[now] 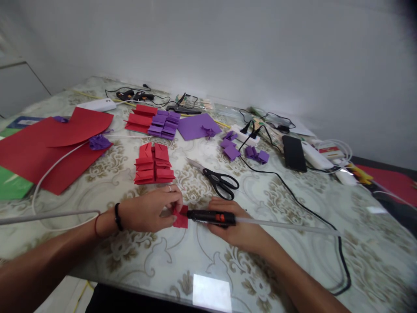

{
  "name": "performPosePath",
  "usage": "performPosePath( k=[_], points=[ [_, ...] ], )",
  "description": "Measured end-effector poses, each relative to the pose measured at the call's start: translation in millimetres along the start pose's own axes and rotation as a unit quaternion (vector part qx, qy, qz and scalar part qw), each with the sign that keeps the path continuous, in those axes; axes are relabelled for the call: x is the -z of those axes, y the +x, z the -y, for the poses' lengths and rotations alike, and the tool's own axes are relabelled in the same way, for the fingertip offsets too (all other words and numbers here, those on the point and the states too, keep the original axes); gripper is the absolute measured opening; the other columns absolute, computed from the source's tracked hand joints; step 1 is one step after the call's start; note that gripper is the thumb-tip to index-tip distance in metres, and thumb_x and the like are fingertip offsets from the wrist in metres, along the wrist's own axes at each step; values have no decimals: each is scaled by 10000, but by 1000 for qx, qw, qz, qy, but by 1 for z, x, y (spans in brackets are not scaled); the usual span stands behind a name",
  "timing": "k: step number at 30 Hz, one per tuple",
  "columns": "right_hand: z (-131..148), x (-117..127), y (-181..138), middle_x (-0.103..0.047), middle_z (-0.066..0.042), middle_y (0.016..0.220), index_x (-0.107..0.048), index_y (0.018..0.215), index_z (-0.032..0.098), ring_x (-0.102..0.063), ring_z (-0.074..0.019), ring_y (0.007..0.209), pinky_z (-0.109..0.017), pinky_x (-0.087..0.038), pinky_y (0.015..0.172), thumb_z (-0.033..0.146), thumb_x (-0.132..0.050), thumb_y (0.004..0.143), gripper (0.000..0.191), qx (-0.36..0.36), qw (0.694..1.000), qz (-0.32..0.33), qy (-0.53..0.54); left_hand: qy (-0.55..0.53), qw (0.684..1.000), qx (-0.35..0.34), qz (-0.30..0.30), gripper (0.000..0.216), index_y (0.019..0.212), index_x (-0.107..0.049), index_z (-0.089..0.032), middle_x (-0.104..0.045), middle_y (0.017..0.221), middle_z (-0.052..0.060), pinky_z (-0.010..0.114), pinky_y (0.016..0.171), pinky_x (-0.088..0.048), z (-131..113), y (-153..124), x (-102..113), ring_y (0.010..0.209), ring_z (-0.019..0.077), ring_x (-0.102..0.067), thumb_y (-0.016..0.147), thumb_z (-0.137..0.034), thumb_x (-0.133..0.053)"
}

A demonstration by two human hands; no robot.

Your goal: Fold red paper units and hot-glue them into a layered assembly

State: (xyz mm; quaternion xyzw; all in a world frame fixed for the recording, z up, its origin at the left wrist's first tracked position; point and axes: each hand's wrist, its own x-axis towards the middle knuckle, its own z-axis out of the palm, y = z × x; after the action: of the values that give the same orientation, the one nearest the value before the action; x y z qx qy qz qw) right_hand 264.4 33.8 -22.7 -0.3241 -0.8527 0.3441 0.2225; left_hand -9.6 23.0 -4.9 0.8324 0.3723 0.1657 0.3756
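Observation:
My left hand (153, 211) pinches a small folded red paper piece (181, 218) against the table near the front edge. My right hand (233, 230) grips a black glue gun (211, 217) with an orange trigger; its nozzle points left and touches the red piece. A clear glue stick (283, 226) sticks out of the gun's back to the right. A stack of folded red paper pieces (153, 164) lies just beyond my left hand.
Black scissors (219, 179) lie beyond my right hand. Red paper sheets (48, 143), folded purple pieces (164, 124), a purple sheet (197, 126), a power strip (246, 134), a phone (293, 152) and a black cable (309, 211) lie across the patterned table (293, 261).

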Motion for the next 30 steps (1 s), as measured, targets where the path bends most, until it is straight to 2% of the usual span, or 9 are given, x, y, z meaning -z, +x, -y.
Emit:
performPosePath(
  k=[6,10,14,20,24,30],
  points=[
    [-5,-4,-3,-680,-24,705,-664,746,233,-682,-226,789,-379,-581,837,208,-685,871,129,1,999,-36,-11,-7,1000,8,-6,219,913,-562,-205,-598,1028,28,306,833,-491,0,0,-1,919,186,-585,777,-35,-585],
    [-10,-7,-4,-698,-25,714,-705,783,254,-698,-230,768,-375,-604,798,208,-699,867,96,-3,999,-44,-7,-6,1000,11,-8,205,892,-538,-205,-599,998,22,302,814,-484,0,0,0,893,182,-576,776,-41,-581],
    [-14,-9,-6,-748,-40,803,-755,882,255,-715,-237,823,-377,-605,823,234,-714,871,48,-12,998,-65,-16,4,1000,17,-2,194,884,-527,-206,-604,980,26,303,804,-484,-1,-1,1,884,186,-570,777,-51,-575],
    [-6,-5,-1,-668,-21,732,-696,775,215,-650,-187,729,-307,-556,712,254,-675,917,149,-53,998,-34,-29,4,1000,6,-6,201,913,-534,-214,-631,1019,38,316,838,-494,1,0,0,939,204,-584,786,-62,-562],
    [0,-3,2,-623,-5,697,-652,734,208,-599,-169,679,-298,-515,674,232,-661,920,187,-48,998,-31,-18,1,1000,16,-3,191,903,-531,-209,-632,1003,40,323,834,-501,0,0,0,919,204,-584,788,-61,-567],
    [-1,-2,2,-633,-6,696,-663,766,213,-588,-175,700,-300,-503,683,228,-665,924,159,-34,999,-20,-8,-12,1000,13,-1,189,884,-518,-213,-607,976,29,299,807,-511,-1,0,1,903,191,-581,789,-61,-575]
  ],
)
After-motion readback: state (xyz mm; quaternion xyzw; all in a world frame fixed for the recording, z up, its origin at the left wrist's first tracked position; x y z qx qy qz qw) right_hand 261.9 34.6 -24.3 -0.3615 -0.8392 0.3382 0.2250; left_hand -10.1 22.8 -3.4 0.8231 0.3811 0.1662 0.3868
